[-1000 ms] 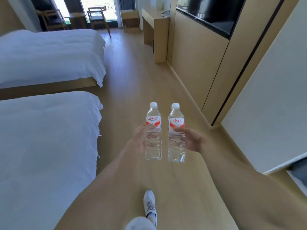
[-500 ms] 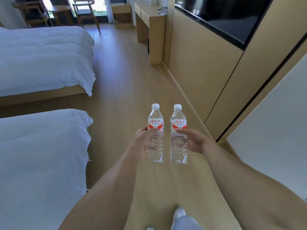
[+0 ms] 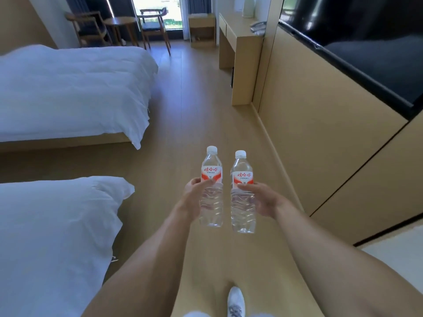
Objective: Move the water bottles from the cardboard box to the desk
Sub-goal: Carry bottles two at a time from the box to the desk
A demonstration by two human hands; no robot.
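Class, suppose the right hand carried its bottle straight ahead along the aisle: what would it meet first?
Probably the wooden desk at the far right; the floor before it looks free, though depth is unclear. The right hand holds its water bottle upright.

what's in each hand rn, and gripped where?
Left hand holds the left bottle round its middle, just under the label. Right hand holds the right bottle the same way.

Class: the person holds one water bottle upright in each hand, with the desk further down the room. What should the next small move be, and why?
Probably keep walking forward toward the desk. The left hand grips the left bottle and the right hand grips the right bottle, both upright and capped, above bare floor. The desk stands well ahead along the right wall, too far to set them down yet.
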